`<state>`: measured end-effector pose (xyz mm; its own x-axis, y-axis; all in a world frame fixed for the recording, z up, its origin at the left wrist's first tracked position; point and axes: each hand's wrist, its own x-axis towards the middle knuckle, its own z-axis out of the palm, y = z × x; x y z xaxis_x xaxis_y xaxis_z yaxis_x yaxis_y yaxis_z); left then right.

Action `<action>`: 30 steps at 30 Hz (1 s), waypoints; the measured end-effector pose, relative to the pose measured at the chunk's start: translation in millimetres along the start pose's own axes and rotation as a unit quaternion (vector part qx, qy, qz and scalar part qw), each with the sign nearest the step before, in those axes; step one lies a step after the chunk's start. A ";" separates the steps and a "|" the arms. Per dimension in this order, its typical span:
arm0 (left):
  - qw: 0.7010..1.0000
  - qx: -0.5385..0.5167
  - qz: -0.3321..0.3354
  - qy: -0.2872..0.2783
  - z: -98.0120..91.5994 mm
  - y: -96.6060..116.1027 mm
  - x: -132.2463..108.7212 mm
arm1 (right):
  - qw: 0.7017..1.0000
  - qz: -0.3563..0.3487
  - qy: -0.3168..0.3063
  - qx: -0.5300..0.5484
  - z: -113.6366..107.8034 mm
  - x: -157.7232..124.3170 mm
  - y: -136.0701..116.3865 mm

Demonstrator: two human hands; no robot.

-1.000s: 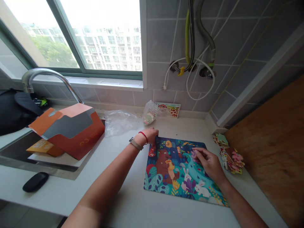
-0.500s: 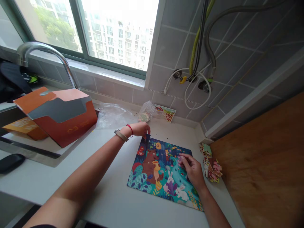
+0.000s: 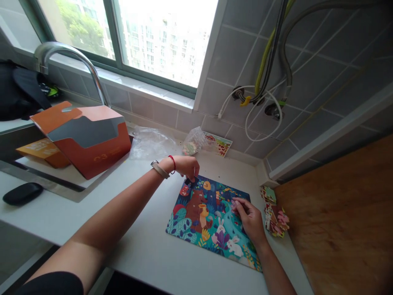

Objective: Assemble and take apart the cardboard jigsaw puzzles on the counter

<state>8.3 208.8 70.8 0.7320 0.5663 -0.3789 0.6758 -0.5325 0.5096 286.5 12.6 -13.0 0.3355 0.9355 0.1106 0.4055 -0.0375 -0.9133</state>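
A colourful jigsaw puzzle (image 3: 201, 241) with a bear, rabbits and plants lies flat on the white counter. At its far left corner, my left hand (image 3: 186, 165) pinches a dark blue puzzle piece (image 3: 190, 182) with the fingers pointing down. Whether that piece sits flat in the corner cannot be made out. Over the puzzle's right part, my right hand (image 3: 252, 221) holds a small purple-pink puzzle piece (image 3: 234, 205) between thumb and fingers. Loose puzzle pieces (image 3: 276, 219) are heaped to the right of the puzzle, with a smaller stack (image 3: 268, 194) behind them.
Behind the puzzle lie a clear plastic bag (image 3: 150, 143), a bag with pieces inside (image 3: 193, 143) and a printed card (image 3: 222, 144). An orange box (image 3: 107, 143) stands at the left by the faucet (image 3: 89, 67). A black mouse (image 3: 23, 193) rests near the sink. A wooden board (image 3: 340, 205) borders the right.
My left hand has lowered the dark blue piece onto the puzzle's far left corner. My right hand stays almost in place with its piece. The camera view has shifted slightly.
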 end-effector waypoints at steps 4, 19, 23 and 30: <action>0.998 0.046 -0.042 0.012 10.9 7.9 2.3 | 1.000 0.006 0.000 -0.012 -0.7 -0.1 -1.3; 0.986 0.152 -0.056 0.032 25.6 11.4 5.9 | 1.000 0.007 -0.003 -0.014 -0.4 -0.1 0.9; 0.987 0.149 -0.052 0.024 22.3 12.3 1.6 | 1.000 0.008 -0.007 -0.015 -0.7 0.2 1.8; 0.992 0.119 -0.041 0.015 19.9 9.3 0.9 | 1.000 0.010 -0.009 -0.013 -0.2 0.3 2.8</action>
<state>17.0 191.9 59.8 0.6728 0.6311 -0.3861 0.7373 -0.6150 0.2796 287.9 12.7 -15.5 0.3289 0.9405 0.0851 0.4213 -0.0656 -0.9045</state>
